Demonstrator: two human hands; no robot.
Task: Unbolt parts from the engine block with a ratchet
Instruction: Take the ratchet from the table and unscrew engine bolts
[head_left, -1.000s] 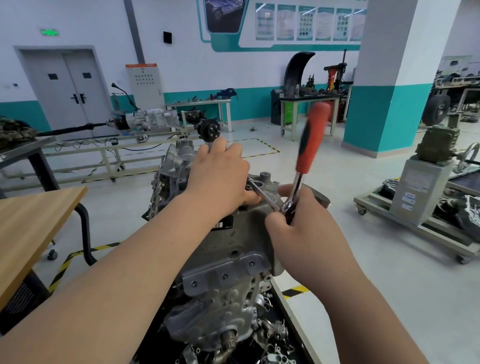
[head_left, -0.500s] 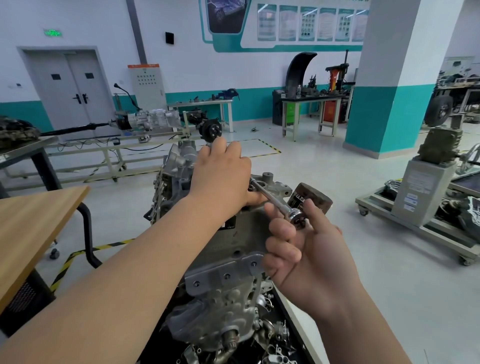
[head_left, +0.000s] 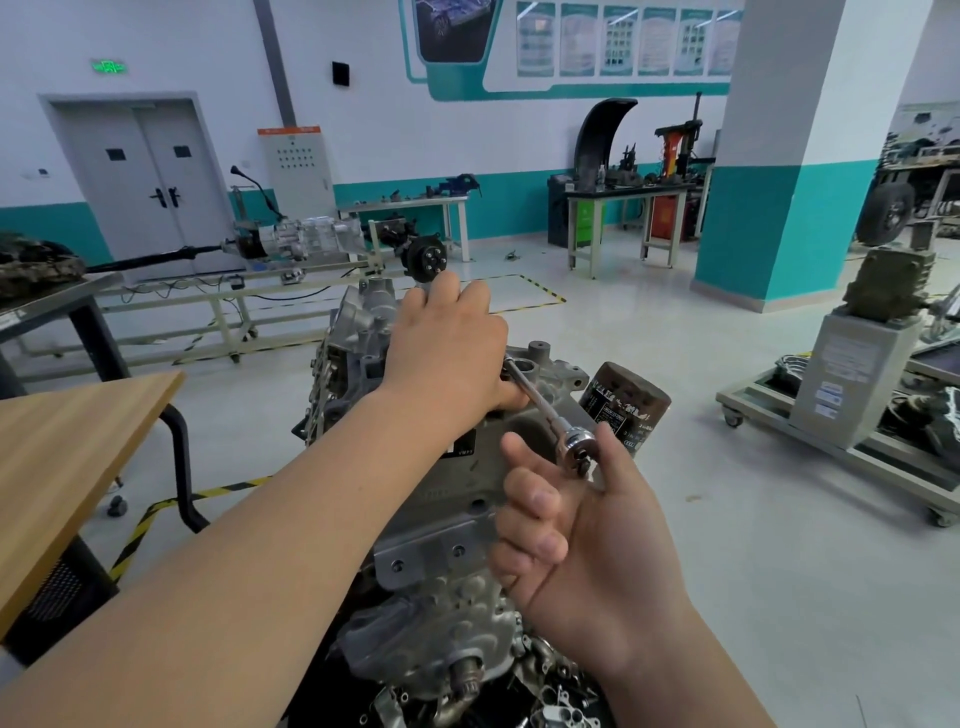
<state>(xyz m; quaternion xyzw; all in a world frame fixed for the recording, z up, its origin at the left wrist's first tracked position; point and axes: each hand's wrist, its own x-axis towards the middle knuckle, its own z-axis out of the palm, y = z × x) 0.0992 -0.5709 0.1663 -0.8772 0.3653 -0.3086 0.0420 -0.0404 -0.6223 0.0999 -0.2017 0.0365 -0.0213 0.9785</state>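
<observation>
The grey engine block (head_left: 447, 525) stands upright in the middle of the view. My left hand (head_left: 447, 353) lies over its top and covers the far end of a chrome extension bar (head_left: 537, 397), thumb against the bar. The bar slopes down toward me to the ratchet head (head_left: 575, 448). My right hand (head_left: 587, 540) is turned palm up, with thumb and fingers around that head. The ratchet's handle is hidden behind this hand. A dark oil filter (head_left: 631, 408) sticks out of the block just right of the ratchet head.
A wooden tabletop (head_left: 67, 447) is close on the left. Loose metal parts (head_left: 561, 696) lie in a black tray under the block. A wheeled stand with a grey box (head_left: 852, 395) sits on the floor to the right. Benches and a gearbox rig line the back.
One second ago the ratchet's red handle pointed up. It has swung down out of sight, and my right hand has turned palm up. My left hand has stayed on the block.
</observation>
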